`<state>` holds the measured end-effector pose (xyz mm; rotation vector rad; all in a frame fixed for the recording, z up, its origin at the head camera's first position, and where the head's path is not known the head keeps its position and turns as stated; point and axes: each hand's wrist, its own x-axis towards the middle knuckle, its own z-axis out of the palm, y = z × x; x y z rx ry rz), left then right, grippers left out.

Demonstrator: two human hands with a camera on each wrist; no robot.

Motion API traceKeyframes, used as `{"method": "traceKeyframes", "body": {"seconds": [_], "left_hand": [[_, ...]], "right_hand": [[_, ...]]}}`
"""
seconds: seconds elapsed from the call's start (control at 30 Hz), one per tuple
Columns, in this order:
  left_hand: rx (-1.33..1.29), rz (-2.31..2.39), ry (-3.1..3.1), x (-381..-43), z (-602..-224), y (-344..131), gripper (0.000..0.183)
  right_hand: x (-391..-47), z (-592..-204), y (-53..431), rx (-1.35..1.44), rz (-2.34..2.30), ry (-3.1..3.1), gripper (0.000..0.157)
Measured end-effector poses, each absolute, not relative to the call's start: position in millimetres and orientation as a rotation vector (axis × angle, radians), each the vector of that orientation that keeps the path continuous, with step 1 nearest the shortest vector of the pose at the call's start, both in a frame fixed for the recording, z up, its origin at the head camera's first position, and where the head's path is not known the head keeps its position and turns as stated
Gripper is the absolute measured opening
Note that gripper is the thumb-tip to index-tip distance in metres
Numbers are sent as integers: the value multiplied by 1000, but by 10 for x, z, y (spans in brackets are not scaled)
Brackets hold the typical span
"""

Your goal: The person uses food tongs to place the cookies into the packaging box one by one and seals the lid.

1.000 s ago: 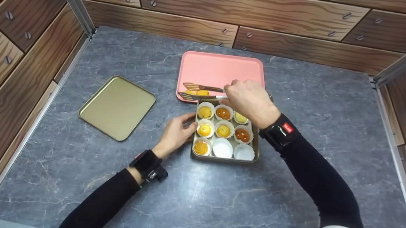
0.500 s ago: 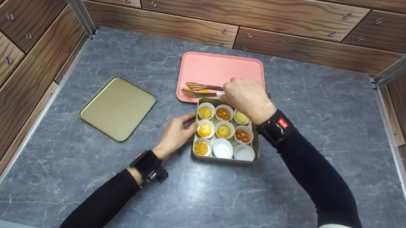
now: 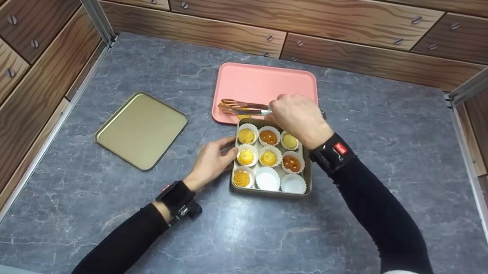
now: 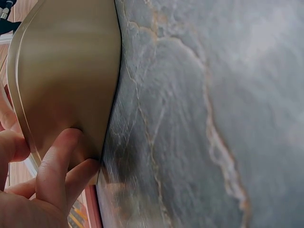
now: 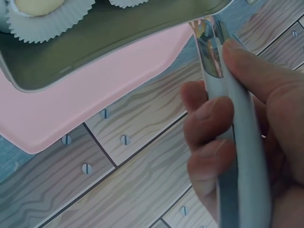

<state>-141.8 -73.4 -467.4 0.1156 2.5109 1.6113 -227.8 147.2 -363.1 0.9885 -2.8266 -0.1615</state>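
Transfer of small pastries with tongs: a grey marbled table carries a pink tray, a tin lid lying well apart to the left, and, just in front of the tray, a tin holding nine paper cups, seven filled. The left hand rests its fingers, lightly bent, against the tin's outer wall; steady, even pressure there should keep it from sliding. The right hand grasps the tongs, fingers wrapped round the handles, tips over the tray. A gentle squeeze would best spare soft pieces, with a lift above the tin's far rim. Two unfilled cups occupy the near row. One yellow pastry shows beside the tongs; whether they grip another cannot be told.
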Motion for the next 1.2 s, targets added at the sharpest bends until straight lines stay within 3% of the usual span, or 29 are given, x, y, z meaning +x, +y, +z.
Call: {"method": "traceKeyframes", "body": {"seconds": [0.57,1.2], "left_hand": [[121,1591,2546,-1405,-4681,-733,47],[72,1655,2440,-1403,-4703,-736,49]], "right_hand": [[-2132,-3688,1834,969,175,-2881,30],[-1569,-3722,2590,894,553,-2819,21]]}}
